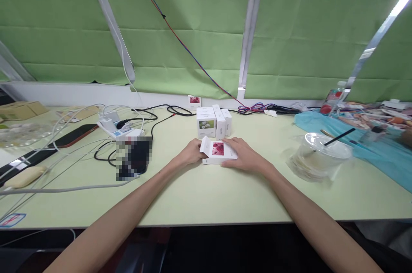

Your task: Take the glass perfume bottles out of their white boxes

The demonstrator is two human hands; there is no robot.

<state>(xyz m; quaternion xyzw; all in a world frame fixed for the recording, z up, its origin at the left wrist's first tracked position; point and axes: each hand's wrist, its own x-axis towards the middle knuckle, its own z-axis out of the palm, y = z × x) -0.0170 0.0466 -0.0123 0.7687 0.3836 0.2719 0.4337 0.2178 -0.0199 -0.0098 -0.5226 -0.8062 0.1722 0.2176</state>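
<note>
A small white carton with a picture of red flowers lies on the table in front of me, its flap raised at the left end. My right hand grips its right end, with the thumb along the near side and the fingers over the far edge. At the raised flap, my left hand is closed with its fingers curled. The flap and the curled fingers hide whatever that hand may hold. Just behind stands a group of white cartons, one with a picture of white flowers.
A card with red flowers leans at the back wall. To the left lie a power strip, cables and a dark blurred-out object. A lidded plastic cup with a black straw and blue cloth are on the right.
</note>
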